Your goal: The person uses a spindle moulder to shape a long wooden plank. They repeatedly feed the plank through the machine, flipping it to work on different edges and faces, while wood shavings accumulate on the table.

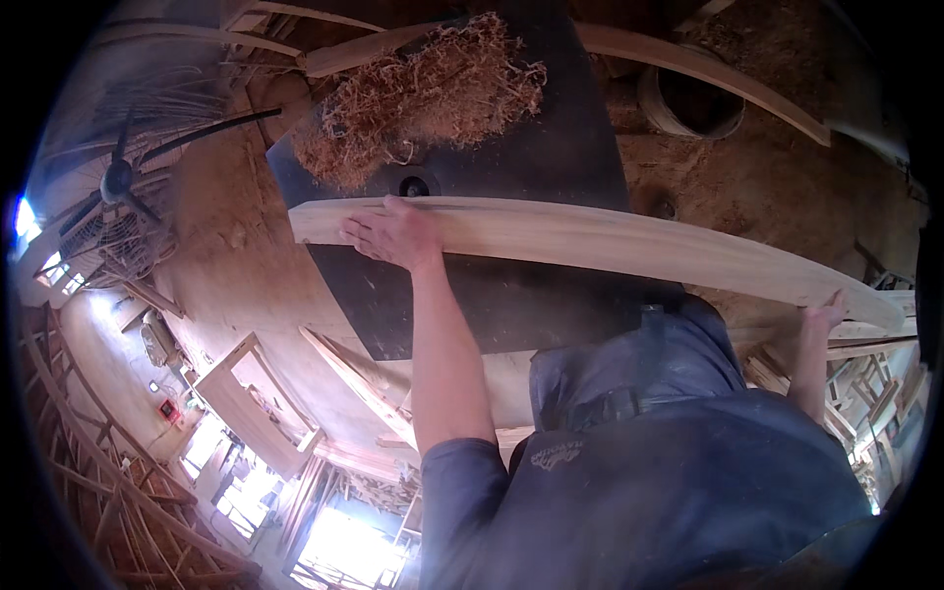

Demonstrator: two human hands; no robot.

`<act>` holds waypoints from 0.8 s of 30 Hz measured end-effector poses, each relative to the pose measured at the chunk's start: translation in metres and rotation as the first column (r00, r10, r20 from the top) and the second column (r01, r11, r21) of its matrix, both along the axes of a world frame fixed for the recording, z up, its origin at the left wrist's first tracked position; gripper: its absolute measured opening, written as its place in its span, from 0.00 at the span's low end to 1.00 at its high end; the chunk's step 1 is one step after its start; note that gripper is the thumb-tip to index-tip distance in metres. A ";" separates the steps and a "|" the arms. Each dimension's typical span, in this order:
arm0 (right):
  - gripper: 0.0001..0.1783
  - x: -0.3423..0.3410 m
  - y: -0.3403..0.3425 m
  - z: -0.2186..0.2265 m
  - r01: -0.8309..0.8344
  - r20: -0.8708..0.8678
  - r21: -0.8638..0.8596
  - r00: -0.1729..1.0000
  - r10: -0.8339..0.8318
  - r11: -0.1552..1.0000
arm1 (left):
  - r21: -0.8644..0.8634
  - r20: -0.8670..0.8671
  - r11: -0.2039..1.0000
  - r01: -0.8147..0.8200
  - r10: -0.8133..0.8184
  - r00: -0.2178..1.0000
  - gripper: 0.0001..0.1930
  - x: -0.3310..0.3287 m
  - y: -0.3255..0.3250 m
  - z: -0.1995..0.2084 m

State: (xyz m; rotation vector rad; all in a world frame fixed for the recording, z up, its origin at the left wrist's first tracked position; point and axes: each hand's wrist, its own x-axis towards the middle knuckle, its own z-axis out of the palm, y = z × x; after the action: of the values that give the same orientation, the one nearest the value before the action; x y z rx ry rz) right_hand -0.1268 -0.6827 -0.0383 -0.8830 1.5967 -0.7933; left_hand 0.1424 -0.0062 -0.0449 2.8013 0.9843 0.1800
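Observation:
A long, pale, curved wooden board (590,232) lies across a dark machine table (511,305). On its left part rests my left hand (398,234), palm down, with the fingers stretched out flat over the wood. My right hand (827,313) grips the board's near edge close to its right end, beyond the table; its fingers are partly hidden. Just past the board's far edge, near my left hand, a dark round cutter or spindle (415,185) sits in an opening in the table.
A heap of wood shavings (433,93) covers the table's far left part. Another curved board (703,69) lies beyond, by a round bucket (693,98). A fan (116,182) stands at the left. Wooden pieces (359,379) lie left of my body, and more timber is stacked at the right.

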 end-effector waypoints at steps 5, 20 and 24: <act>0.30 0.006 0.019 -0.003 0.017 -0.015 0.011 1.000 -0.017 1.000 | 0.030 0.009 1.000 -0.001 0.001 1.000 0.39 0.013 0.030 -0.004; 0.32 0.078 0.189 0.016 -0.033 0.184 0.276 0.983 -0.019 0.961 | 0.244 -0.112 0.964 0.109 -0.084 0.990 0.39 0.063 0.239 -0.048; 0.32 0.110 0.265 0.041 -0.052 0.184 0.361 0.983 -0.017 0.931 | 0.308 -0.154 0.936 0.173 -0.130 0.980 0.39 0.083 0.307 -0.045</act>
State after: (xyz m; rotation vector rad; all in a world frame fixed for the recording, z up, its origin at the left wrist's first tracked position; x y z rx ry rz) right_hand -0.0167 -0.4178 0.0027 -0.5376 1.5047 -0.5232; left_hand 0.2258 0.3005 -0.0896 3.2094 0.8220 0.1490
